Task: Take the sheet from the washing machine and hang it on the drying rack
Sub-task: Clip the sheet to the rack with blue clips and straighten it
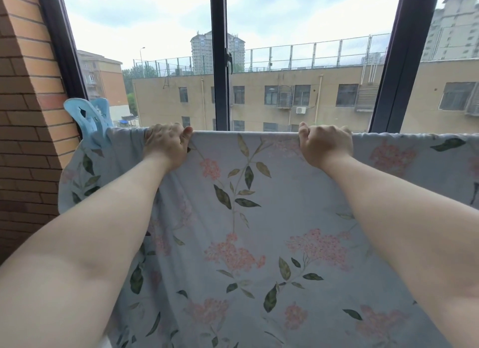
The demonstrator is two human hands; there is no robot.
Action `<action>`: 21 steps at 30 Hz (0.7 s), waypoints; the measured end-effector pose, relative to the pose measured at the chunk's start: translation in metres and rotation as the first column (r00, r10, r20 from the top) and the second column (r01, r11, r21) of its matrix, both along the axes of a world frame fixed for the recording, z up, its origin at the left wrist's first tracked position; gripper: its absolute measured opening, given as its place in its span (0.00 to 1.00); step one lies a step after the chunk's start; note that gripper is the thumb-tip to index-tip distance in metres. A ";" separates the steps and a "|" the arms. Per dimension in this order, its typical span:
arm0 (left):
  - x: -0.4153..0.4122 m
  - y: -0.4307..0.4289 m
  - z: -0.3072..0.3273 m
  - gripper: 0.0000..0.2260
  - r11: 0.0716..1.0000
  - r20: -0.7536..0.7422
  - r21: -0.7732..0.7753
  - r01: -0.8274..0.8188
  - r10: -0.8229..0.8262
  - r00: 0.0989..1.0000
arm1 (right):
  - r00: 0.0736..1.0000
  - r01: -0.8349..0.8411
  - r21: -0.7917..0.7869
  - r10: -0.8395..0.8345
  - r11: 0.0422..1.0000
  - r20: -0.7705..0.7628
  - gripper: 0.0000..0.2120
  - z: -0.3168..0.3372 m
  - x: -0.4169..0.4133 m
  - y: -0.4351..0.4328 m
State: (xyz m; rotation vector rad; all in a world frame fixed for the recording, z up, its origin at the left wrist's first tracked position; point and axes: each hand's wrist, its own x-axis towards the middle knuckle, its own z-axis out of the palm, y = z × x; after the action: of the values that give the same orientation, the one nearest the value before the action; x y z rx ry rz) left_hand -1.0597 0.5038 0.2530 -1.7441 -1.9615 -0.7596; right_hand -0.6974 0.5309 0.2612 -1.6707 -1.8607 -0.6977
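Both hands curled, left hand, right hand, gripping sheet

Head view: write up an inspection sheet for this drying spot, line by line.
Surface: nothing seen.
Job's things: floral sheet draped over a straight top edge, hanging toward the person; its support is hidden under the fold.
Clutter: blue clip at the sheet's upper left end.
Grippers: left hand and right hand each grip the top edge, fingers curled over it.
Cables: nothing seen.
Surroundings: brick wall at left, dark window frame, buildings outside.
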 end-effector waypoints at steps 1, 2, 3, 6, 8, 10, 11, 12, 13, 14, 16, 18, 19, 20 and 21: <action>0.000 0.000 0.000 0.25 1.000 -0.007 0.005 0.005 -0.005 1.000 | 1.000 0.003 -0.002 -0.003 1.000 0.001 0.31 0.000 0.000 -0.001; -0.001 -0.001 -0.001 0.25 1.000 -0.010 0.011 0.005 -0.005 1.000 | 1.000 0.004 -0.003 -0.004 1.000 0.005 0.32 0.001 -0.001 -0.001; -0.001 -0.001 -0.001 0.25 1.000 -0.009 0.017 0.008 -0.008 1.000 | 1.000 0.007 -0.008 -0.007 1.000 0.004 0.32 0.001 -0.001 -0.002; -0.001 -0.004 -0.002 0.24 0.999 -0.012 0.039 0.020 -0.019 1.000 | 1.000 0.006 -0.009 -0.006 1.000 -0.007 0.31 0.000 -0.001 -0.005; 0.000 -0.006 -0.001 0.24 0.999 -0.012 0.038 0.029 -0.028 1.000 | 1.000 0.010 -0.009 -0.010 1.000 -0.011 0.31 0.000 -0.001 -0.006; 0.001 -0.008 -0.001 0.24 0.999 -0.006 0.036 0.040 -0.040 0.999 | 1.000 0.016 -0.005 -0.016 1.000 -0.023 0.31 0.001 0.001 -0.007; 0.002 -0.009 -0.001 0.24 0.998 -0.004 0.036 0.045 -0.045 0.999 | 0.999 0.021 -0.002 -0.021 1.000 -0.030 0.30 0.001 0.002 -0.007; 0.003 -0.010 -0.001 0.24 0.998 -0.003 0.033 0.049 -0.049 0.999 | 0.999 0.028 -0.001 -0.028 1.000 -0.039 0.30 0.000 0.003 -0.008; 0.006 -0.011 -0.002 0.24 0.998 -0.003 0.030 0.055 -0.055 0.998 | 0.998 0.039 -0.008 -0.039 0.999 -0.052 0.29 0.000 0.003 -0.010; 0.006 -0.013 -0.003 0.24 0.998 -0.003 0.031 0.063 -0.063 0.998 | 0.997 0.051 -0.020 -0.052 0.999 -0.065 0.28 0.002 0.002 -0.011; 0.010 -0.014 -0.003 0.24 0.997 -0.018 0.030 0.075 -0.075 0.997 | 0.990 0.089 -0.069 -0.096 0.994 -0.103 0.27 0.008 0.002 -0.014; 0.007 -0.015 0.001 0.23 0.997 -0.026 0.014 0.074 -0.074 0.997 | 0.978 0.137 -0.142 -0.156 0.980 -0.136 0.25 0.016 -0.007 -0.018; 0.008 -0.015 0.002 0.23 0.997 -0.024 0.013 0.072 -0.072 0.997 | 0.973 0.161 -0.156 -0.183 0.975 -0.142 0.23 0.020 -0.012 -0.021; 0.004 -0.015 0.004 0.23 0.997 -0.029 0.020 0.070 -0.070 0.997 | 0.971 0.172 -0.143 -0.192 0.975 -0.142 0.23 0.024 -0.024 -0.024; 0.003 -0.016 0.004 0.23 0.997 -0.033 0.021 0.069 -0.069 0.997 | 0.975 0.166 -0.108 -0.180 0.980 -0.131 0.24 0.025 -0.037 -0.028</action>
State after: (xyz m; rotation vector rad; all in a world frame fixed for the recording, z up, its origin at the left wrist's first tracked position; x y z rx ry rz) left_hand -1.0568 0.4880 0.2568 -1.8083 -1.8738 -0.7684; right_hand -0.7340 0.5031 0.2867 -1.9102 -1.6889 -0.5499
